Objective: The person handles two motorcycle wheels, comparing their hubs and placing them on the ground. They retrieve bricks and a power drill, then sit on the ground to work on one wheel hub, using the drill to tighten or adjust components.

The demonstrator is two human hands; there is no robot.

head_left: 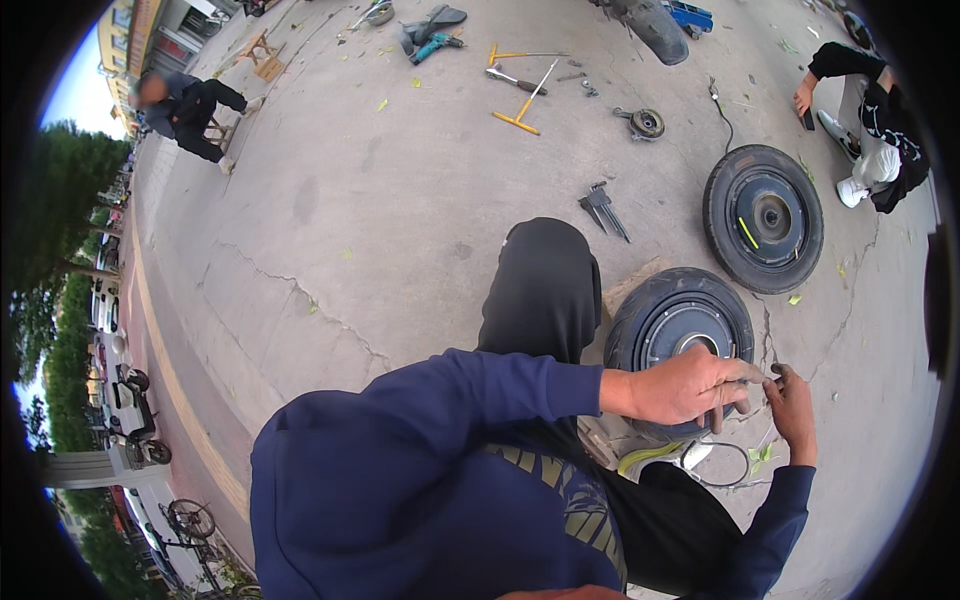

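In the lower right of the frame, 2 bare hands are brought close together at the fingertips. The left hand [685,386] is held with its back upward, fingers partly extended; the right hand [793,408] is raised opposite, fingers bent. Whether anything small is pinched cannot be told, as the fingers overlap. Underneath, right of centre, a black-tyred wheel [668,328] is laid hub face up and partly covered by the left hand. It is set close to the knee [543,280], presumably so that it can be reached from both sides. At its upper left edge a wooden board [637,282] is seen, by which the tyre may be propped.

Higher up, a 2nd wheel [763,215] is laid flat on the ground, with hex keys [603,210] to its left. Towards the top, a round metal part [648,123], 2 yellow T-handled tools [517,122] and a ratchet [515,81] are spread apart, perhaps for easy picking. In the upper right, a phone [808,119] is held by another person.
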